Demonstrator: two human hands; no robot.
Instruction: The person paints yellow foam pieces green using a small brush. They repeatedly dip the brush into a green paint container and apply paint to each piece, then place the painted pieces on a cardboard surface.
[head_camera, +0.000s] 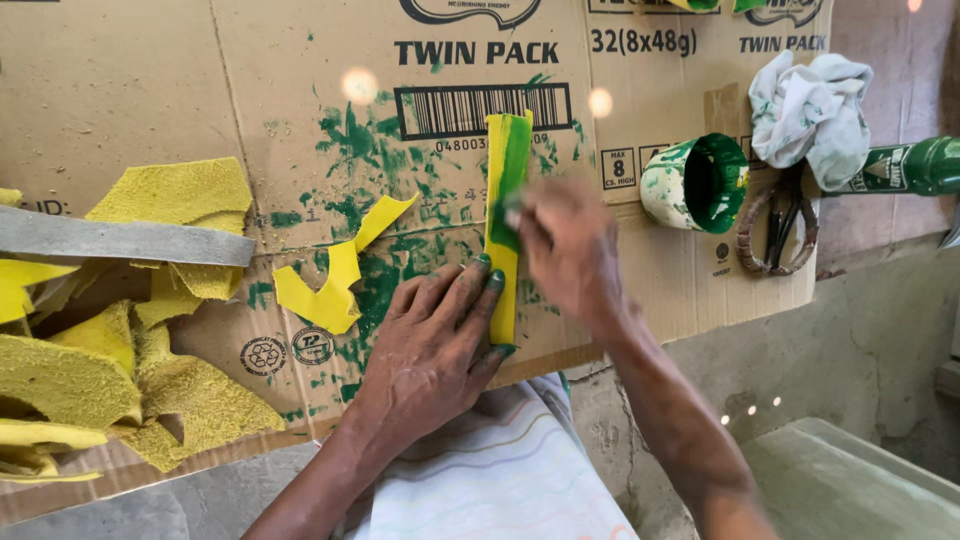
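Head view: left hand (435, 345) lies flat and open, palm down, fingers spread on the cardboard sheet (150, 90), its green-stained fingertips pressing the lower edge of a narrow yellow strip (503, 250). The strip stands lengthwise away from the person, near the sheet's middle, its upper part coated green. Right hand (570, 245) is blurred, fingers bunched against the strip's painted part; cannot tell whether it pinches anything. Green smears cover the cardboard around the strip. A small yellow cut piece (330, 285) lies just left of the left hand. Rough yellow scraps (150, 400) are heaped at far left. A paint-soaked cup (695, 183) lies tipped on its side to the right, beside scissors (780, 225), a crumpled rag (810, 115) and a green bottle (915, 165).
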